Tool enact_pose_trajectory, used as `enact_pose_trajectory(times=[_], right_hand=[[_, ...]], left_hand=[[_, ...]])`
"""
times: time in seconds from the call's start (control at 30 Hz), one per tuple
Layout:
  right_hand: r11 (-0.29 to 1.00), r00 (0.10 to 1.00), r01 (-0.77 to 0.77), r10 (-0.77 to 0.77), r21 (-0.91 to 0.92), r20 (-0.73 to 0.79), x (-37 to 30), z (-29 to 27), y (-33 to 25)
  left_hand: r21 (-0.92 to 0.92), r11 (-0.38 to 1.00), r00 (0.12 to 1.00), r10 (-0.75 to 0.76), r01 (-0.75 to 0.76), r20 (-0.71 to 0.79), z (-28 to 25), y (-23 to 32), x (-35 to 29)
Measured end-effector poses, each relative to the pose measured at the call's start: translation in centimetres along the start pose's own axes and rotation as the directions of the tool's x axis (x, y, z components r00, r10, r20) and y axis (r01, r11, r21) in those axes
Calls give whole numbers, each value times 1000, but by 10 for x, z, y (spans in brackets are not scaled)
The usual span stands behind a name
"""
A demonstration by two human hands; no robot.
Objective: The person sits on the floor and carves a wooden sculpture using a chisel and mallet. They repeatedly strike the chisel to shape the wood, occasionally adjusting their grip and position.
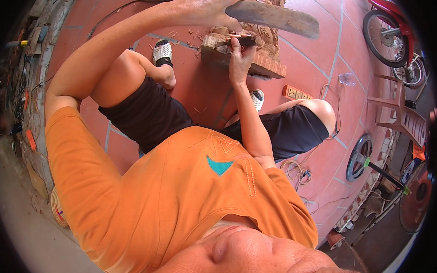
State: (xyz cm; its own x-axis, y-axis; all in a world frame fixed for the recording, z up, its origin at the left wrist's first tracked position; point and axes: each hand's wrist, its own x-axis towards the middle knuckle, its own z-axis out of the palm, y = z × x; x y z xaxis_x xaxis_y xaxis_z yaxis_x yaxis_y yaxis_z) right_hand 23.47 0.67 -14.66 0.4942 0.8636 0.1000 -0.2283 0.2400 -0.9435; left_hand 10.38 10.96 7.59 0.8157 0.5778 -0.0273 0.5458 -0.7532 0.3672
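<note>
My left hand [206,7] is closed round one end of a long, flat, grey-brown wooden mallet [280,19], which reaches to the right above the work. Below it, my right hand [241,65] grips a short dark chisel [249,41] lying across a carved wooden piece [269,65]. Relief patterns cover the carving, which stands on the floor beyond my knees. Part of its top is hidden behind the mallet and my left hand. Where the chisel's edge meets the wood is too small to tell.
Wood shavings lie on the red tiled floor [317,58] around the carving. An orange power strip [297,93] sits near my right knee, with loose cables [296,172] close by. Further right are a clear plastic cup [347,79], a chair [402,111] and a red motorbike [388,34].
</note>
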Motion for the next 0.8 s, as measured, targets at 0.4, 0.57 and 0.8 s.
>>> enact_pose_trajectory(times=[0.4,0.57,0.8], right_hand=[[999,999,42,-42,-20,0,8,5,5],[999,999,39,-38,-14,1,10,4,8],[970,992,122,-113,-208,53,7,7,-1]], left_hand=[[-54,998,1000,26,-27,-18,-13,10,-1],[-41,998,998,51,-53,-39,-4,3,0],[-67,997,999,41,-41,-2,-10,10,-2]])
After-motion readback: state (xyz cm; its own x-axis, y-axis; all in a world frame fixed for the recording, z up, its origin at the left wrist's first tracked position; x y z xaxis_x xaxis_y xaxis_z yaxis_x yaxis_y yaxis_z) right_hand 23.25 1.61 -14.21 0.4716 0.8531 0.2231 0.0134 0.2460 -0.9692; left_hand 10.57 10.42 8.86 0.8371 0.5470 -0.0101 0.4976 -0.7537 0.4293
